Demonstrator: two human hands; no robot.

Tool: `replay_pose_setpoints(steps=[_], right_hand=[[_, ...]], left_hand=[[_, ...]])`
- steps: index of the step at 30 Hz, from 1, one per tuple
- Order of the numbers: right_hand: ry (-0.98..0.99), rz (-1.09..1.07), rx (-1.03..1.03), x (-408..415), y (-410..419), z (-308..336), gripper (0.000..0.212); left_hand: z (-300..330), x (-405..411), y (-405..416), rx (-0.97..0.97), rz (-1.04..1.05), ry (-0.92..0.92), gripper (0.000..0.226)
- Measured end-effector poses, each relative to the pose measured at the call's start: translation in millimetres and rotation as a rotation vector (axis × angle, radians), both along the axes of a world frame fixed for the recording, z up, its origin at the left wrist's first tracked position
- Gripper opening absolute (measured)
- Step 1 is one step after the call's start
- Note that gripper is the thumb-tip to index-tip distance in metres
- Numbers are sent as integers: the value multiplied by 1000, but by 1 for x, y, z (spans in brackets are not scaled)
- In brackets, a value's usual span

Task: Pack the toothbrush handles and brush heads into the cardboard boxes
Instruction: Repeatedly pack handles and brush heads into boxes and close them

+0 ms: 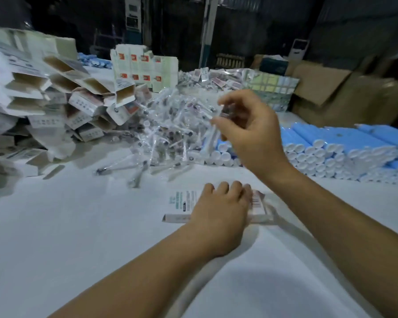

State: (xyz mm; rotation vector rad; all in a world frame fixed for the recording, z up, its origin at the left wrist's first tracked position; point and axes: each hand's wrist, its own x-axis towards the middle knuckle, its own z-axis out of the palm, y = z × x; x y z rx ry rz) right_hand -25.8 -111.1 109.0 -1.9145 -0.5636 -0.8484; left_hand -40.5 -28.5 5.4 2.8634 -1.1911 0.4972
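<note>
Meanwhile, a flat printed box (182,206) is pressed onto the white table (78,226) by the left hand (221,216), while a wrapped brush head (213,131) is pinched by the right hand (251,134) above the heap of brush heads (168,131).

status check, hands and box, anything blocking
Left hand pressing the flat box to the table. Right hand up, pinching a wrapped brush head. Nothing in the way.

Printed box (182,203) flat (tabletop); wrapped heads (168,129) heaped.
</note>
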Motion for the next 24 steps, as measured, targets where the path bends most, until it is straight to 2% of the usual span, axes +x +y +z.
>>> replay_pose_setpoints(steps=[2, 4, 6, 8, 14, 19, 22, 24], right_hand=[[143, -109, 313, -14, -55, -9, 18], [286, -198, 598, -28, -95, -28, 17], [399, -239, 809, -40, -117, -52, 16], [461, -212, 928, -47, -126, -70, 15], [470, -185, 890, -39, -111, -80, 13], [452, -256, 870, -39, -102, -87, 19], [446, -386, 727, -39, -95, -96, 20], [452, -419, 705, -40, -92, -98, 19]], left_hand=[[2, 0, -1, -39, -6, 38, 69], [2, -1, -1, -76, -9, -16, 68], [2, 0, -2, -95, 7, -7, 68], [3, 0, -1, -69, 38, 17, 69], [9, -4, -2, -95, 70, 19, 70], [5, 1, -5, -76, 86, 7, 70], [5, 0, -8, -102, 87, 5, 71], [5, 1, -9, -128, 81, -3, 69]])
